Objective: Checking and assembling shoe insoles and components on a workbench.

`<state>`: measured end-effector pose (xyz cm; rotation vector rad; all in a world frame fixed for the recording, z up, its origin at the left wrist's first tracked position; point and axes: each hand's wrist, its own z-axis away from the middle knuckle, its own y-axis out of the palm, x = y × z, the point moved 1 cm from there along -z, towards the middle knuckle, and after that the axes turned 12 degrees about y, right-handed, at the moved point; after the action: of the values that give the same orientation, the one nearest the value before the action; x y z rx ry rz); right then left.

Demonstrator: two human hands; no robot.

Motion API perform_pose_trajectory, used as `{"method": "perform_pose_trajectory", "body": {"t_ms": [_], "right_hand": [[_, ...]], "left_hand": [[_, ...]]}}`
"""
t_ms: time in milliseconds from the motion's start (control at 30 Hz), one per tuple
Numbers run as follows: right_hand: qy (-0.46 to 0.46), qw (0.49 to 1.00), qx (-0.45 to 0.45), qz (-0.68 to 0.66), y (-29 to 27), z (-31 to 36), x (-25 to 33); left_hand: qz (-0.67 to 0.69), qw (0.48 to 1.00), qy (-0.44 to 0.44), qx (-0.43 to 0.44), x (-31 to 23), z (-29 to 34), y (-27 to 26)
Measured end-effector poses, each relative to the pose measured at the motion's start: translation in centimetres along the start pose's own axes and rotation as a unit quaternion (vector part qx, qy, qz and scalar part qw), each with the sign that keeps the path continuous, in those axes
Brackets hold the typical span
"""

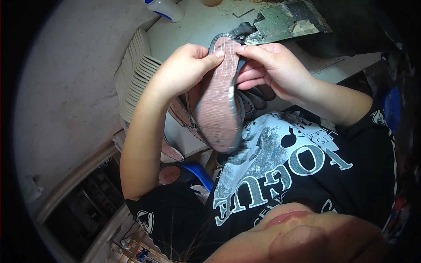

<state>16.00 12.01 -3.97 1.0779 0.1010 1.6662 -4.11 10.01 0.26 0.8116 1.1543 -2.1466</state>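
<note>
Along the table's left edge stands a row of nested pale soles; right of them, the left hand grips a shoe piece near its top, thumb on the pink underside. The shoe piece is held bottom up over the table's near edge, and the right hand holds its opposite rim, thumb pressed there, fingers curled.

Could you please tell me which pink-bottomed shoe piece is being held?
The central shoe piece, its narrow end between left hand and right hand; the others lie unheld.
</note>
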Motion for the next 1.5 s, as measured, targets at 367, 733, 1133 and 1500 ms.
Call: {"method": "perform_pose_trajectory", "body": {"t_ms": [367, 733, 1133, 1500], "right_hand": [[0.042, 0.983, 0.119, 0.131, -4.3, 4.3, 0.1], [-0.024, 0.996, 0.029, 0.084, -4.7, 0.6, -0.2], [-0.056, 0.978, 0.114, 0.168, 2.8, 2.7, -2.3], [-0.423, 0.549, 0.023, 0.721, 6.4, 8.6, -1.5]], "left_hand": [[0.294, 0.952, -0.044, -0.075, 0.0, -1.1, 2.0], [0.275, 0.946, -0.021, -0.169, 2.5, -3.9, -0.6], [0.498, 0.737, 0.208, -0.407, 1.7, 6.2, 5.7], [0.233, 0.779, 0.281, -0.509, -1.3, 12.8, 13.1]]}}
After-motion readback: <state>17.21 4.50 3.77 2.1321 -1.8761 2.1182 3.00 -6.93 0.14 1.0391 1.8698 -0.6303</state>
